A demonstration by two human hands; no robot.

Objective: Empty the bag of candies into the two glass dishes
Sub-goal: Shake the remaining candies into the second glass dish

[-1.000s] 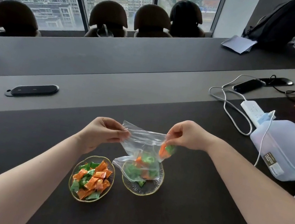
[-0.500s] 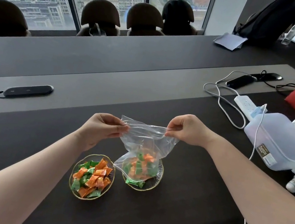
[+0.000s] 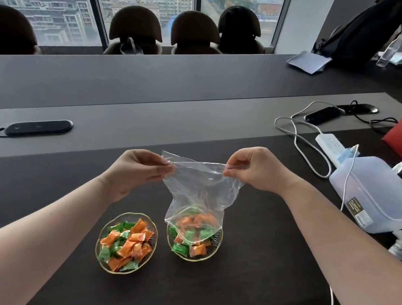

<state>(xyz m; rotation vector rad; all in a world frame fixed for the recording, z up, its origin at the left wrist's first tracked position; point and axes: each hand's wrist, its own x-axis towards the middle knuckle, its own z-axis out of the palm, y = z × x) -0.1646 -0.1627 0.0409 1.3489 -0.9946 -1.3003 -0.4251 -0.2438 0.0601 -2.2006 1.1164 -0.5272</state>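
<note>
The bag (image 3: pixel 201 192) hangs inverted over the right dish (image 3: pixel 215 246), candies (image 3: pixel 192 234) dropping from its mouth. Left hand (image 3: pixel 137 173) and right hand (image 3: pixel 256 167) pinch its upper corners. The full dish (image 3: pixel 107 230) sits at 9 o'clock. Risk: sideways drift spills candies onto the table (image 3: pixel 252 282).

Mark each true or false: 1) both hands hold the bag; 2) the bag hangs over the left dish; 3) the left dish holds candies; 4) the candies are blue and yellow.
1) True: left hand and right hand pinch the bag at its top corners.
2) False: it hangs over the right dish.
3) True: the left dish is full of candies.
4) False: they are orange and green.
</note>
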